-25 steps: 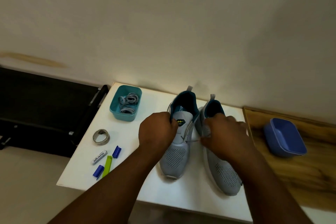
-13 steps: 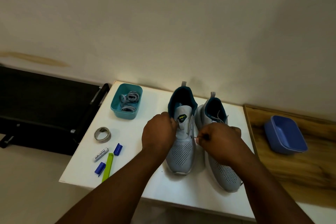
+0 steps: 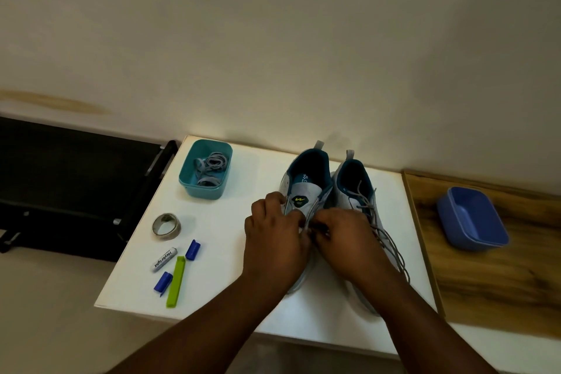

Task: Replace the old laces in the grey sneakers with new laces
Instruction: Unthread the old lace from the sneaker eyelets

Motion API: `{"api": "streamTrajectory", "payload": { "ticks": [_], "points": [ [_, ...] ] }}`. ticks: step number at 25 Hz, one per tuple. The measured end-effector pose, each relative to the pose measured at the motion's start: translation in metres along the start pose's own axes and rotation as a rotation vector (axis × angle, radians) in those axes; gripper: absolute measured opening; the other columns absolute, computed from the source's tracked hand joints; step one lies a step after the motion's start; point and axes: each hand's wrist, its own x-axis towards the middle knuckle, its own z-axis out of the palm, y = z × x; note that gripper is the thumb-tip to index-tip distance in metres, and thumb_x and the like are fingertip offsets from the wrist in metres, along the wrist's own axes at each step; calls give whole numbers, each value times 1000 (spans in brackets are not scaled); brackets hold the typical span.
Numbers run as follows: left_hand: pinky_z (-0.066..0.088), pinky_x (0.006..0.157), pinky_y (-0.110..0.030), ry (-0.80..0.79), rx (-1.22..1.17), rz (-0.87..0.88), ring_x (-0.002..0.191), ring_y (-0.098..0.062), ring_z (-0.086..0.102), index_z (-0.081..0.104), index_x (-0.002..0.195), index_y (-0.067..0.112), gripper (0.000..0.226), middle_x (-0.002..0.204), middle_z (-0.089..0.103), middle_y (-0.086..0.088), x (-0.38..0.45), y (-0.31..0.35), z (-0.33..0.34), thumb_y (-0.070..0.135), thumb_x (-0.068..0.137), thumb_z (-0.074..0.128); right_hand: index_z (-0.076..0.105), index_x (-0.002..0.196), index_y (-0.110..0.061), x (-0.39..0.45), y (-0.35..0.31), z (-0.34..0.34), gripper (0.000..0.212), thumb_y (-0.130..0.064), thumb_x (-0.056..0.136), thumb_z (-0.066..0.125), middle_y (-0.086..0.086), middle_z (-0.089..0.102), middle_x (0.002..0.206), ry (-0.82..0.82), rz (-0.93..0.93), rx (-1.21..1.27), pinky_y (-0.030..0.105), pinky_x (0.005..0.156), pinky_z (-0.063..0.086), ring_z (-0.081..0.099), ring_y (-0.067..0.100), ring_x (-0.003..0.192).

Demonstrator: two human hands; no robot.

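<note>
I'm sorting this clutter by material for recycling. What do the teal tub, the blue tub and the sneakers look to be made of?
The teal tub looks like moulded plastic: smooth walls, rounded corners, dull sheen. The blue tub looks the same, one even colour. The grey sneakers look like textile, probably knit or mesh, with a matte grey upper and soft teal lining; the perforation is too dim to confirm.

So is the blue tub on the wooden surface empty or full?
Empty: the blue tub shows only its bare inner floor and walls.

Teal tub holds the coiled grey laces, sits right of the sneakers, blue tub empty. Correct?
Not quite. In the head view the teal tub with the coiled grey laces sits left of the sneakers, not right. The blue tub does look empty.
</note>
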Motion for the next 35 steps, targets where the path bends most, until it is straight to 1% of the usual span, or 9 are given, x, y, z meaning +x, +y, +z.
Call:
{"api": "streamTrajectory", "payload": {
  "ticks": [3, 6, 10, 16, 20, 22, 26, 31, 35],
  "points": [
    [41, 90, -41, -101, -12, -43, 119, -25, 42, 71, 109, 36, 26, 127, 47, 0, -2, -6, -4, 48, 90, 61, 69, 88, -25, -8, -5, 4, 8, -20, 93, 64, -11, 63, 78, 13, 24, 174, 31, 65, 49, 57, 4, 71],
    [41, 91, -38, -155, -137, -125, 117, -22, 40, 67, 115, 40, 27, 119, 44, 2, 0, -5, -3, 51, 93, 56, 68, 85, -25, -9, -3, 8, 8, -25, 93, 66, -10, 57, 65, 33, 91, 190, 30, 57, 44, 54, 5, 60],
    [47, 87, -37, -131, -208, -240, 113, -22, 44, 69, 106, 35, 31, 111, 48, 0, 8, 0, -6, 58, 95, 52, 72, 84, -29, -7, -3, 16, 12, -36, 94, 70, -13, 49, 53, 114, 138, 222, 20, 51, 30, 54, 1, 54],
    [47, 81, -39, -130, 50, -214, 108, -25, 49, 71, 107, 29, 41, 109, 54, -3, 14, 2, -10, 59, 98, 43, 68, 74, -27, -1, -5, 29, 26, -40, 96, 64, -7, 63, 61, 148, 195, 301, 27, 52, 44, 58, 5, 54],
    [43, 84, -40, -189, -95, -252, 111, -26, 48, 73, 108, 28, 34, 112, 53, -3, 20, 5, -7, 49, 101, 47, 70, 81, -27, -4, 2, 31, 16, -26, 96, 66, -3, 70, 72, 124, 168, 457, 39, 59, 58, 67, 10, 63],
    [42, 88, -41, -206, -198, -267, 114, -25, 47, 74, 108, 29, 28, 115, 54, -2, 21, 7, -3, 44, 101, 52, 72, 85, -28, -5, 6, 31, 14, -21, 95, 66, -4, 71, 72, 136, 161, 490, 38, 59, 57, 66, 10, 62],
    [40, 94, -41, -218, -304, -310, 120, -22, 45, 73, 110, 34, 23, 121, 51, 3, 21, 7, 0, 45, 97, 58, 72, 77, -21, 3, 8, 27, 18, -21, 95, 70, -4, 67, 62, 109, 249, 553, 28, 53, 46, 56, 4, 51],
    [30, 102, -44, -176, -68, -221, 126, -21, 38, 68, 117, 41, 33, 126, 47, 7, 9, 9, -2, 55, 89, 57, 77, 81, -18, 7, 9, 24, 16, -11, 92, 67, 0, 76, 78, 42, 390, 690, 38, 77, 59, 73, 17, 78],
    [28, 103, -42, -179, -90, -206, 127, -20, 36, 68, 119, 40, 32, 128, 45, 7, 7, 8, 4, 50, 91, 60, 73, 77, -19, 6, 3, 27, 19, -13, 93, 67, 0, 73, 70, 83, 345, 520, 33, 64, 58, 69, 12, 65]
  ]
}}
